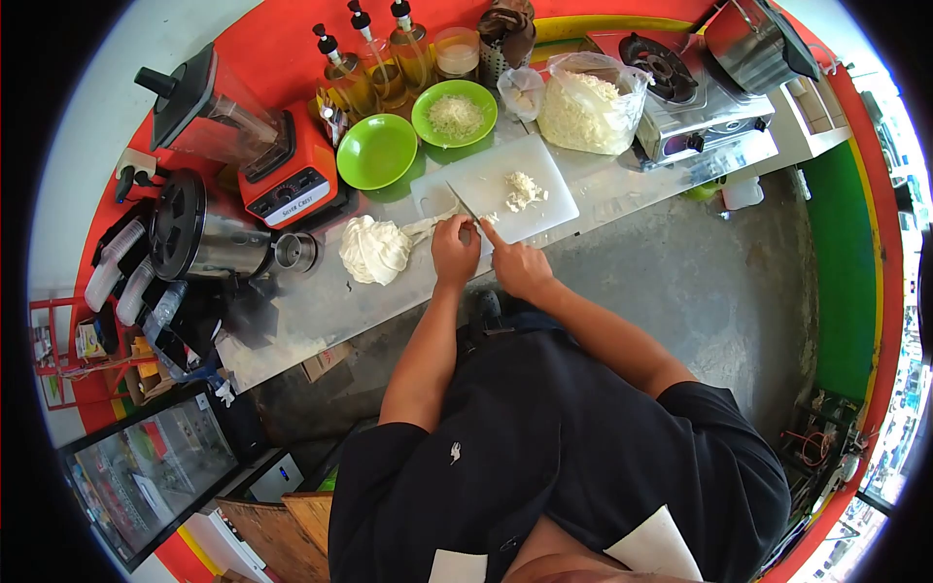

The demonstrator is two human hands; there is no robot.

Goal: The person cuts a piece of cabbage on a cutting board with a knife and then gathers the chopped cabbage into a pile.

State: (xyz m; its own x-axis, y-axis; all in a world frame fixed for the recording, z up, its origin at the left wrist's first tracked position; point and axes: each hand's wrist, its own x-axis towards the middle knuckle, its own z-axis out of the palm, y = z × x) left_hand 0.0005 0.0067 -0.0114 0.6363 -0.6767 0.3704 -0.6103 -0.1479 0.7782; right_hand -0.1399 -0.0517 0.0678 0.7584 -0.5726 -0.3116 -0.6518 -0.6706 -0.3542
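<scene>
So the left hand (453,251) is closed in around the end of a pale strand (420,230) that runs back to a lumpy white mass (375,250) on the counter (321,309), kinda close to the near edge. The right hand (522,268) has a knife (464,201), grip pretty narrow, index finger out along it, blade angled over the left part of the white cutting board (549,207). Can't really tell how the fingertips sit under there, too small.

The board lies by the counter's near edge, with a little heap of chopped white bits (526,191) on its right half and a few loose crumbs near the blade. Just past its far edge there's a green bowl of white shreds (455,115), an empty-looking green bowl (377,152) left of that, and a clear bag of pale shreds (589,109) at the board's far right corner. Red-based blender (292,180) is over toward the counter's far left.
</scene>
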